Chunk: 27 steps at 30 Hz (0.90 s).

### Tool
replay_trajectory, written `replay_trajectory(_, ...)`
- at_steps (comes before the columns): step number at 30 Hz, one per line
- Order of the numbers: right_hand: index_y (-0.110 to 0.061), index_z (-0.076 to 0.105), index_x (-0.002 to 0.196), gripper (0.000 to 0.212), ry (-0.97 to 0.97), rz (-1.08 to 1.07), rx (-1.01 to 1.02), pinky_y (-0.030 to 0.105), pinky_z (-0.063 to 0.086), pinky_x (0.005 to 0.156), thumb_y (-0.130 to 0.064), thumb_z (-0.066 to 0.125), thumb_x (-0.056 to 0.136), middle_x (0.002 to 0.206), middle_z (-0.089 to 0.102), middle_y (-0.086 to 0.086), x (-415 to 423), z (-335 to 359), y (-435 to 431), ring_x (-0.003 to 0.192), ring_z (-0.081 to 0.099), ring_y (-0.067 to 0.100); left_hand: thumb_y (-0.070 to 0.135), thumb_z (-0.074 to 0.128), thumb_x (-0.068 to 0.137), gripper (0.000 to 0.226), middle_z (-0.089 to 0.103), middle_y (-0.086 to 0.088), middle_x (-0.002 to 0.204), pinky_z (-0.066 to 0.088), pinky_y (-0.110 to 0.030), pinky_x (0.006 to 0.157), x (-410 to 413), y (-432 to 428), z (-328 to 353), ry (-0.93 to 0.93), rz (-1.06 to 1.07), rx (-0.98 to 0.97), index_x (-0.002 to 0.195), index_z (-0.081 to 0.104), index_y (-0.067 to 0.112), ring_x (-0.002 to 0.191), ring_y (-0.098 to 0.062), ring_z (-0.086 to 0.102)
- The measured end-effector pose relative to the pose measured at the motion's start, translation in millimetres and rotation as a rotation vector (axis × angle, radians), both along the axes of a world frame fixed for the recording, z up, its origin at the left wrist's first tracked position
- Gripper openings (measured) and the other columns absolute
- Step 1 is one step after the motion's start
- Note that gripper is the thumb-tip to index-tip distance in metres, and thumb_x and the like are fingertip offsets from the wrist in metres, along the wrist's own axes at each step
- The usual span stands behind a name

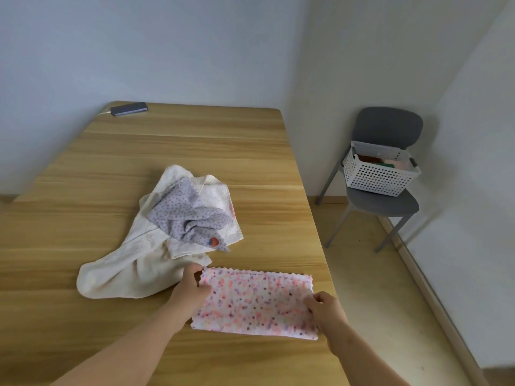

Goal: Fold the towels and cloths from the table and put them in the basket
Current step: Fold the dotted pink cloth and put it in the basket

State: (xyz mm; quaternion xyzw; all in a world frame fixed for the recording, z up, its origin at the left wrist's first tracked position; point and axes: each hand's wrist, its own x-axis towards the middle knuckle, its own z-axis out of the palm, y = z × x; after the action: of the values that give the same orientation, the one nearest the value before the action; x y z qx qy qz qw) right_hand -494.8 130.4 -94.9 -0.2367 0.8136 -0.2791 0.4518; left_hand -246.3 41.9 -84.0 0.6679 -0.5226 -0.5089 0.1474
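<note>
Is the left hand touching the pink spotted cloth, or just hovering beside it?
Touching. The head view shows the left hand with its fingers curled over the left edge of the pink spotted cloth, with no gap.

Matt wood-grain table [111, 168], fluffy pink-speckled cloth [255, 302], nubby cream terry towel [133, 263], perforated white plastic basket [376, 176]

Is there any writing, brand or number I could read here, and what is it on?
No text can be read.
Red patch on the grey spotted cloth: too blurred.
Pinkish marks on the edge of the white towel: too blurred.
Pale strip inside the basket: too small.
</note>
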Motion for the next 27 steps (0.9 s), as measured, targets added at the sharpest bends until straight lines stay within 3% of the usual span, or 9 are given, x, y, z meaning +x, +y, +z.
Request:
replay_trajectory(7, -0.019, 0.050, 0.110, 0.021, 0.058, -0.014, -0.097, 0.030, 0.049, 0.065, -0.029, 0.036, 0.099, 0.095, 0.060, 0.005, 5.6, 3.9, 1.5, 0.084, 0.060, 0.024, 0.002, 0.040, 0.089, 0.026, 0.051, 0.002, 0.086, 0.033, -0.025, 0.054, 4.9, 6.1, 0.0, -0.066, -0.169, -0.066, 0.085, 0.049, 0.026, 0.062, -0.016, 0.042)
replay_trajectory(10, -0.022, 0.049, 0.113, 0.021, 0.037, -0.041, -0.117, 0.031, 0.050, 0.066, -0.029, 0.034, 0.100, 0.108, 0.058, 0.007, 7.8, 6.3, 3.8, 0.093, 0.059, 0.027, 0.000, 0.040, 0.088, 0.041, 0.050, 0.009, 0.116, 0.041, -0.023, 0.063, 6.2, 7.5, -3.2, -0.069, -0.202, -0.073, 0.103, 0.053, 0.035, 0.074, -0.011, 0.051)
replay_trajectory(14, -0.022, 0.048, 0.115, 0.022, 0.048, -0.032, -0.112, 0.034, 0.051, 0.073, -0.030, 0.034, 0.099, 0.109, 0.059, 0.008, 9.2, 7.2, 8.1, 0.097, 0.060, 0.029, -0.001, 0.038, 0.089, 0.057, 0.039, 0.006, 0.143, 0.039, -0.020, 0.060, 7.9, 8.1, -4.0, -0.054, -0.227, -0.065, 0.132, 0.041, 0.037, 0.066, -0.004, 0.045)
replay_trajectory(17, -0.018, 0.046, 0.119, 0.024, 0.046, -0.054, -0.067, 0.033, 0.051, 0.068, -0.028, 0.036, 0.099, 0.100, 0.059, 0.007, 8.9, 7.2, 7.8, 0.090, 0.061, 0.027, 0.002, 0.042, 0.090, 0.060, 0.029, 0.003, 0.151, 0.043, -0.022, 0.063, 5.7, 8.6, 0.4, -0.127, -0.310, -0.066, 0.140, 0.032, 0.034, 0.076, -0.005, 0.050)
replay_trajectory(19, -0.017, 0.046, 0.121, 0.026, 0.055, -0.051, -0.037, 0.033, 0.053, 0.066, -0.024, 0.040, 0.097, 0.095, 0.060, 0.005, 9.8, 6.4, 8.5, 0.087, 0.063, 0.025, 0.003, 0.051, 0.086, 0.071, 0.017, 0.005, 0.155, 0.048, -0.023, 0.071, 3.4, 9.4, 1.7, -0.156, -0.347, -0.100, 0.145, 0.023, 0.032, 0.106, -0.008, 0.049)
replay_trajectory(21, -0.015, 0.044, 0.125, 0.031, 0.038, -0.049, -0.044, 0.030, 0.052, 0.061, -0.020, 0.045, 0.095, 0.094, 0.060, 0.005, 11.6, 7.7, 10.6, 0.084, 0.063, 0.022, 0.006, 0.061, 0.081, 0.083, 0.006, 0.007, 0.156, 0.043, -0.011, 0.070, 0.6, 11.8, 2.8, -0.157, -0.364, -0.146, 0.146, 0.018, 0.032, 0.134, -0.011, 0.029)
replay_trajectory(23, -0.015, 0.041, 0.129, 0.036, 0.020, -0.056, -0.063, 0.027, 0.049, 0.056, -0.015, 0.047, 0.093, 0.098, 0.060, 0.006, 13.8, 9.1, 12.7, 0.083, 0.062, 0.020, 0.010, 0.067, 0.077, 0.087, -0.002, 0.009, 0.154, 0.044, -0.009, 0.071, -0.5, 17.3, 4.9, -0.250, -0.369, -0.207, 0.145, 0.018, 0.034, 0.138, -0.013, 0.022)
replay_trajectory(25, -0.016, 0.040, 0.131, 0.040, 0.087, -0.057, -0.079, 0.026, 0.046, 0.055, -0.014, 0.048, 0.092, 0.103, 0.059, 0.005, 15.6, 9.1, 15.5, 0.081, 0.060, 0.018, 0.018, 0.067, 0.078, 0.082, -0.005, 0.010, 0.152, 0.046, -0.019, 0.087, 0.0, 24.7, 6.7, -0.440, -0.399, -0.304, 0.143, 0.021, 0.036, 0.135, -0.016, 0.024)
replay_trajectory(27, -0.018, 0.044, 0.125, 0.037, 0.217, -0.031, -0.066, 0.030, 0.051, 0.065, -0.017, 0.052, 0.089, 0.109, 0.057, 0.004, 17.6, 9.0, 19.3, 0.086, 0.059, 0.018, 0.025, 0.063, 0.083, 0.069, 0.002, 0.010, 0.152, 0.041, -0.025, 0.096, -0.5, 31.7, 7.4, -0.574, -0.462, -0.405, 0.141, 0.028, 0.037, 0.132, -0.016, 0.026)
